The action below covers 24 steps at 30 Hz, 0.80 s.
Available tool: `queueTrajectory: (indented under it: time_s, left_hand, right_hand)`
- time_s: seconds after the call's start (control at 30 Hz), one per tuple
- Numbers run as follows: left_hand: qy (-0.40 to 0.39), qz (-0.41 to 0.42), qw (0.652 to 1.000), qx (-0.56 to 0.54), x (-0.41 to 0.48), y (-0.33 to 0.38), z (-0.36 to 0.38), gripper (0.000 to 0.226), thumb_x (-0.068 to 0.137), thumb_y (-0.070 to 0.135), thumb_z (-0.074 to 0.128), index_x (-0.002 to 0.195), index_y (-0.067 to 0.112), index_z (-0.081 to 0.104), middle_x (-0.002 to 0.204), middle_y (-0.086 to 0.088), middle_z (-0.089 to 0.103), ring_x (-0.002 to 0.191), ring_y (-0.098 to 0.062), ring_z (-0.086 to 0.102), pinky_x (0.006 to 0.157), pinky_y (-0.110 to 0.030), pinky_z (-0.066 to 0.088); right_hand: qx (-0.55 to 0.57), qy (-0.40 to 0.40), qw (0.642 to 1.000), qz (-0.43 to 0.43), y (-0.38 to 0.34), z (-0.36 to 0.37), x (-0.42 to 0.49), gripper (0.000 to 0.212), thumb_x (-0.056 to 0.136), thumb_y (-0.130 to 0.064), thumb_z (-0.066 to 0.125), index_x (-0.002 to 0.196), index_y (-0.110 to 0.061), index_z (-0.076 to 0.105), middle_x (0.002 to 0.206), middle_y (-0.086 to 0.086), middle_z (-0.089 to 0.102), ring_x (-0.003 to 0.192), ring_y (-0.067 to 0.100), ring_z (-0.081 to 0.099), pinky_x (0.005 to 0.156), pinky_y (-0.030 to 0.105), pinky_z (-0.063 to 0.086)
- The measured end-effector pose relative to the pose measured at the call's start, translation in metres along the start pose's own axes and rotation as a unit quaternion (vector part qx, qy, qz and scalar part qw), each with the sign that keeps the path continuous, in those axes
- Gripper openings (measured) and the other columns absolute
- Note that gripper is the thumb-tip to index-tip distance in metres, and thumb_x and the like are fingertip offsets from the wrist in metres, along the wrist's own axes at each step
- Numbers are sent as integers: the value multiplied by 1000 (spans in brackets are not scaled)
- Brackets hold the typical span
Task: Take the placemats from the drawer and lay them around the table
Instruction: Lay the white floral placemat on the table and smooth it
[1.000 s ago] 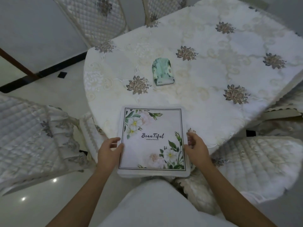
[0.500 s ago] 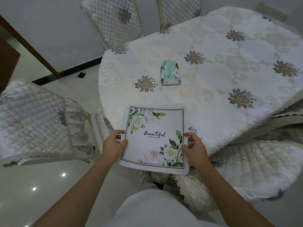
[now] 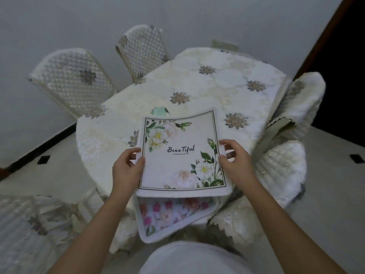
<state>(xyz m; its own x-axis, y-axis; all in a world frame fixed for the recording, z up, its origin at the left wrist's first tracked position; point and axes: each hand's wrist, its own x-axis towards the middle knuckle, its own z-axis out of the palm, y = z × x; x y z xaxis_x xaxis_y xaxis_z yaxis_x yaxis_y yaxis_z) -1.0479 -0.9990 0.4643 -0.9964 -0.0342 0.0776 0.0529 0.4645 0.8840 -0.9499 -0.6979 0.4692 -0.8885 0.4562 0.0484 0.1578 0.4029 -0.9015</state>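
- Top placemat: white, with a flower-and-leaf border and the word "BeauTiful" at its centre; held above the near edge of the surface, far edge curling slightly upward.
- Lower placemat: pink-flower print, directly beneath the first, near corner drooping below the surface's rim.
- Left hand: fingers grasping the left edge of the printed mat, thumb on its face.
- Right hand: fingers curled round the right edge, pinching it; hold on the mat beneath not discernible.
- Green packet: lying on the cloth-covered surface, mostly hidden behind the raised far edge.
- Quilted chairs: two beyond the far-left side, more at the right and near sides.
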Motion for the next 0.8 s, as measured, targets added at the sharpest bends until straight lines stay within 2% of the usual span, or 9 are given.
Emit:
queueTrajectory:
  time_s: [0.17,0.23,0.3,0.37,0.47,0.57,0.67,0.73,0.8]
  left_hand:
    - [-87,24,995,-33,3,-2,9,26,87,14,71,109,28,69,100,11,66,54,-3,43,59,-10,42]
    - [-128,21,990,-55,-6,-2,19,25,88,15,71,109,29,70,101,13,66,66,-2,53,68,-17,48]
    - [-176,23,981,-77,-18,3,36,26,88,13,71,110,26,71,104,10,68,84,-9,62,77,-25,50]
    - [-225,41,970,-80,-33,15,57,26,88,13,71,112,25,70,106,5,69,89,-15,64,79,-28,50]
    - [-278,86,953,-79,-57,43,88,27,89,15,70,113,28,69,105,6,69,78,-21,63,69,-24,51]
    - [-307,142,937,-87,-87,73,110,27,90,17,69,111,34,69,98,14,70,67,-14,60,57,-13,47]
    - [-336,165,923,-92,-121,97,126,27,90,18,68,111,35,70,98,21,70,66,-13,61,62,-20,53]
    - [-354,169,916,-84,-146,110,141,27,90,16,68,112,31,70,103,17,70,68,-16,62,67,-27,55]
    - [-371,177,908,-80,-174,122,157,28,89,14,69,112,31,71,104,16,70,71,-18,63,68,-26,54]
  right_hand:
    - [3,110,992,56,3,-7,-57,39,88,-8,65,118,-32,62,105,-13,61,80,-2,56,67,5,43]
    - [6,155,984,84,8,-15,-86,40,88,-7,65,120,-29,61,108,-15,64,84,-3,58,73,6,45]
    - [7,200,974,111,13,-29,-116,40,87,-4,65,119,-27,61,108,-15,66,80,-5,60,70,6,46]
    - [1,238,961,138,18,-48,-146,40,86,-3,65,119,-26,62,106,-14,67,78,-5,62,67,5,46]
    - [-9,300,939,167,25,-82,-188,41,86,-3,65,120,-26,62,106,-12,67,82,1,64,74,17,53]
    - [-15,348,919,186,30,-114,-225,41,87,-6,65,121,-28,61,106,-14,66,83,8,64,77,32,57]
    - [-11,386,902,190,38,-144,-258,40,87,-6,65,119,-30,61,105,-15,66,80,8,64,76,35,58]
    - [-11,403,895,192,47,-163,-281,41,87,-6,65,118,-31,61,105,-16,66,78,5,64,75,33,58]
    - [-4,417,887,198,59,-183,-306,41,87,-6,65,119,-31,62,106,-16,66,79,5,64,75,32,58]
